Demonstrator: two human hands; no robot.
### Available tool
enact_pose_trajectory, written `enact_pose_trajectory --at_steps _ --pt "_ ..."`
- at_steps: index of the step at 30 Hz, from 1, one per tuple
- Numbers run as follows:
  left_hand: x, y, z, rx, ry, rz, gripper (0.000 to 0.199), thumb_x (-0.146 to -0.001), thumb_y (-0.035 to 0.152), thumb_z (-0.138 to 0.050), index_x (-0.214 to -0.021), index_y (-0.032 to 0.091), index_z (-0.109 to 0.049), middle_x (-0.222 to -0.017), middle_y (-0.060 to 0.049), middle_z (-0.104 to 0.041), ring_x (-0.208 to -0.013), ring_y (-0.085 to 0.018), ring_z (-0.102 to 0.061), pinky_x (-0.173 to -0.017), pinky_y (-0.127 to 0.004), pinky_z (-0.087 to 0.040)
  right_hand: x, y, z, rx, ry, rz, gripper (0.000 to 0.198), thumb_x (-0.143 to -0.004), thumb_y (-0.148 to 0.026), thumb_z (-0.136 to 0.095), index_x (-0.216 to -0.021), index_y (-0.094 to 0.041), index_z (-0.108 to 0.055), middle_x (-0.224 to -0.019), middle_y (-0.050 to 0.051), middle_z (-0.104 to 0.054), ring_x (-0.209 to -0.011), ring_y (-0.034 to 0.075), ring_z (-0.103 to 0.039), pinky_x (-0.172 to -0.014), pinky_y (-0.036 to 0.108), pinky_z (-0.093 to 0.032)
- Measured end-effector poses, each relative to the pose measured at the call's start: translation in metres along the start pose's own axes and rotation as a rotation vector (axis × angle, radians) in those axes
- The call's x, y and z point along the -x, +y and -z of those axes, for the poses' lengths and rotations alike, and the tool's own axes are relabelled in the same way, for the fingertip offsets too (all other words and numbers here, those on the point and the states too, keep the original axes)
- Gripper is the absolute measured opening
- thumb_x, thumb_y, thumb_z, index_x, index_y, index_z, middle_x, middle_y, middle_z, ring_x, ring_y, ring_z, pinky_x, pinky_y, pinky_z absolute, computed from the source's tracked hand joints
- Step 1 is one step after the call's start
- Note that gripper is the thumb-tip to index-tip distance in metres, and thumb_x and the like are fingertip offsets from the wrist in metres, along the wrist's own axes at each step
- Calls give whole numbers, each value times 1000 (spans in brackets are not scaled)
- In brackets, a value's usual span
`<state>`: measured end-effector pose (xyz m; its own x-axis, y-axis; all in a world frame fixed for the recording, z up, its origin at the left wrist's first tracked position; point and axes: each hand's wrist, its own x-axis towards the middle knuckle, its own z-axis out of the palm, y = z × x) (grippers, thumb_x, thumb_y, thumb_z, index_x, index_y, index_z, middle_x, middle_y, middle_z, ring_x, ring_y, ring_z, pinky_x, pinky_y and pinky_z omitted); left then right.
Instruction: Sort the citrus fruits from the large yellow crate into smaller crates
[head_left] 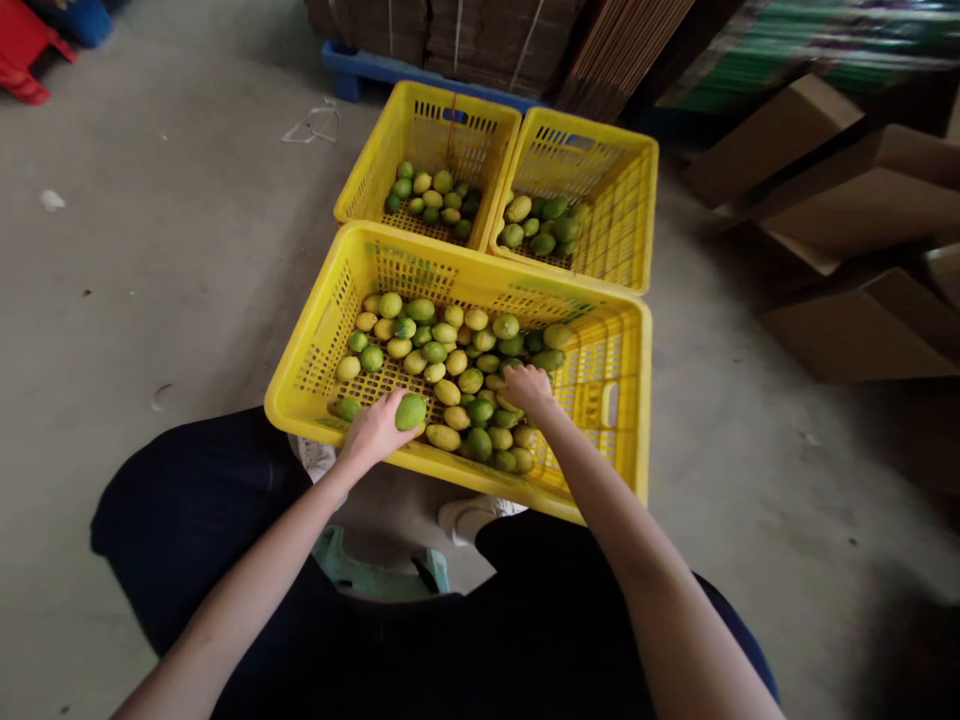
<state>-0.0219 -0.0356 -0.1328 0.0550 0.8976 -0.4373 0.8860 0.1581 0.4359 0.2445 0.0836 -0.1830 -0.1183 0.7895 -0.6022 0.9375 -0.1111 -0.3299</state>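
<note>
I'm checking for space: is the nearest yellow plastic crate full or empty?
Neither: the yellow perforated plastic crate is partly filled; bare bottom shows between green and yellow oval fruits.

From here I see the front yellow crate (480, 275) carrying green and yellow fruit (457, 362), several along its near edge.

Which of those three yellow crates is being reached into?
The front crate: left hand and right hand are there, not at the left rear crate or right rear crate.
</note>
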Motion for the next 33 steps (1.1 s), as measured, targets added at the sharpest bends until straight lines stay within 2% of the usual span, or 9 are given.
enact_pose_trajectory --at_steps 3,7,10,14,18,22,24,28,33 --pt "1 1 0 -19 22 7 54 -86 41 -70 -134 22 -54 -121 -11 -71 -103 -30 -71 -85 -35 -52 1 24 -28 140 -67 -53 33 -81 -13 -74 -114 -14 -69 -115 18 -71 -117 37 -63 -94 47 -51" --pt "2 3 2 -20 20 22 55 -86 42 -70 -134 20 -55 -123 -13 -71 -106 -31 -70 -85 -36 -52 4 28 -74 227 -105 -24 34 -96 -33 -64 -127 -20 -61 -130 11 -63 -112 24 -65 -94 45 -56" --pt "2 3 3 -12 21 27 53 -85 41 -71 -131 20 -56 -122 -13 -72 -106 -31 -70 -84 -35 -52 -1 33 -88 236 -89 8 38 -97 -37 -62 -129 -18 -59 -131 10 -62 -110 23 -65 -92 46 -57" --pt "2 3 2 -7 29 29 50 -85 39 -71 -129 21 -57 -120 -12 -73 -106 -30 -70 -83 -35 -52 -11 55 -76 182 -3 38 35 -97 -30 -61 -131 -18 -59 -129 11 -63 -111 24 -64 -94 43 -56" --pt "1 1 0 0 36 29 51 -84 38 -71 -130 21 -57 -120 -12 -72 -105 -30 -70 -82 -35 -52 -23 77 -60 136 205 -76 48 -93 -12 -48 -141 -10 -48 -136 21 -56 -125 32 -53 -101 41 -46" --pt "1 0 -1 11 41 38 52 -84 38 -71 -131 22 -55 -121 -12 -72 -104 -30 -71 -81 -35 -52 -46 81 -61 57 344 -196 64 -90 -28 -55 -145 0 -36 -137 29 -51 -126 39 -48 -102 45 -40" --pt "1 0 -2 13 42 48 50 -84 39 -70 -130 23 -56 -119 -11 -73 -104 -30 -71 -80 -35 -52 -59 78 -64 6 377 -240 70 -89 -35 -58 -145 0 -36 -135 30 -53 -125 40 -50 -101 46 -40" --pt "0 0 -4 -10 37 66 49 -83 40 -70 -128 24 -57 -116 -9 -74 -101 -29 -71 -78 -34 -52 -74 73 -67 -93 435 -286 63 -87 -39 -59 -141 -9 -46 -128 27 -58 -122 41 -52 -96 48 -44" --pt "-2 0 -5 -33 24 86 52 -83 44 -70 -129 23 -57 -113 -9 -75 -99 -30 -72 -76 -34 -52 -64 69 -58 -212 476 -190 60 -75 -36 -72 -128 -10 -59 -116 23 -65 -114 39 -58 -95 47 -46"
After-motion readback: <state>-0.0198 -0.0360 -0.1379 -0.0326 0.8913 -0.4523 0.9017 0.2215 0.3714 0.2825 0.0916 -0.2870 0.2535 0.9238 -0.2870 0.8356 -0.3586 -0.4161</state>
